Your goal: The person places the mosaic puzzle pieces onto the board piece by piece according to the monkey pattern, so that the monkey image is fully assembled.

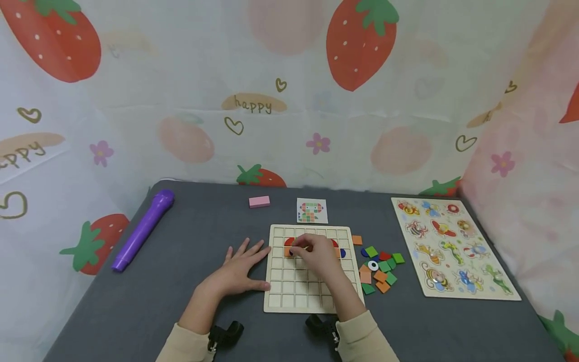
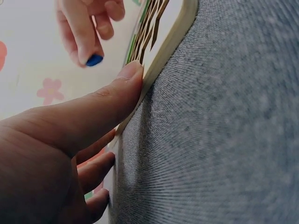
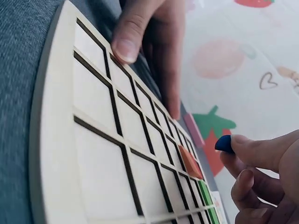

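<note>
My right hand [image 1: 317,254] pinches a small blue half-round tile [image 3: 224,144] between thumb and fingertip. It hovers above the upper left of a wooden grid board [image 1: 281,300]. Beneath and around that hand, red and orange tiles sit in the upper cells, with a blue tile [image 1: 343,253] at the right; the hand hides some cells. My left hand [image 1: 237,270] lies spread on the dark table beside the board. In the left wrist view its thumb [image 2: 107,100] touches the board's edge.
Loose coloured tiles [image 1: 383,265] lie right of the board. A picture card [image 1: 312,210] and a pink block [image 1: 259,202] are behind it. At the far left lies a purple stick-shaped object [image 1: 142,231]. A wooden insect-picture board [image 1: 454,247] rests at the right.
</note>
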A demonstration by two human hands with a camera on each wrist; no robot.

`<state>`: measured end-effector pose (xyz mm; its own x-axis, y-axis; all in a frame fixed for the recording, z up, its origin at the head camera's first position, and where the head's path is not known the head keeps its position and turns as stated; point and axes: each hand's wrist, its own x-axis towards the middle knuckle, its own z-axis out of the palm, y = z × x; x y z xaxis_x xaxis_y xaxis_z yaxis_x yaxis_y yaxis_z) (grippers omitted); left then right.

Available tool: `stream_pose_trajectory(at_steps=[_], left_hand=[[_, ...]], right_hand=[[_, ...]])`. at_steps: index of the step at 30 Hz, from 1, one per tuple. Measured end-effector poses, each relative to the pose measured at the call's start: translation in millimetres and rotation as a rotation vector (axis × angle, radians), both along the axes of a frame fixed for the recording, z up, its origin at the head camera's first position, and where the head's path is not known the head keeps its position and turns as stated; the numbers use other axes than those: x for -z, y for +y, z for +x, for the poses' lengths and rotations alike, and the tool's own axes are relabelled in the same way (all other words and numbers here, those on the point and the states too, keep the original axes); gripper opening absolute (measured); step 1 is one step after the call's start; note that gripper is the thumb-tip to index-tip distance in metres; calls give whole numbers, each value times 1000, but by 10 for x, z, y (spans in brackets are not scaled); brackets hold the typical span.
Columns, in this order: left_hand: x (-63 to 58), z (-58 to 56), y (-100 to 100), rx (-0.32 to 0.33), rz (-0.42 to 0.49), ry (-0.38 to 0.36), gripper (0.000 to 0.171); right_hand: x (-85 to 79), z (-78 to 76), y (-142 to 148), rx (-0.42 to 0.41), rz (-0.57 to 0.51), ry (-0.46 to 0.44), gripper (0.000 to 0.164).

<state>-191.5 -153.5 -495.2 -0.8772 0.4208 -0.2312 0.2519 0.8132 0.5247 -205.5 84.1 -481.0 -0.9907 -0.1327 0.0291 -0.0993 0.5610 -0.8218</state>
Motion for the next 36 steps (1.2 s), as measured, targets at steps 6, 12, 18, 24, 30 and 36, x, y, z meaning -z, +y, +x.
stream_pose_trajectory(at_steps=[6,12,18,24,30,36], left_hand=[[-4,7,10,5,3,5,94],[3,4,-8,11,1,5,94],[1,-7,-10,16,5,3,94],[-8,-4,-4,11,16,3,94],[-7,-2,-18,12,18,12,93],[10,-10,-16,14,28,15,94]], right_hand=[[40,-87,-172,-37,15,-29,6],[36,-200,-314,-56,141,-38,6],[49,-257,-359,-69,224,-44,6],[51,-265,-345,-40,270,-56,4],[62,-262,-352,-40,310,-18,13],[89,-236,-333,-44,340,-16,18]])
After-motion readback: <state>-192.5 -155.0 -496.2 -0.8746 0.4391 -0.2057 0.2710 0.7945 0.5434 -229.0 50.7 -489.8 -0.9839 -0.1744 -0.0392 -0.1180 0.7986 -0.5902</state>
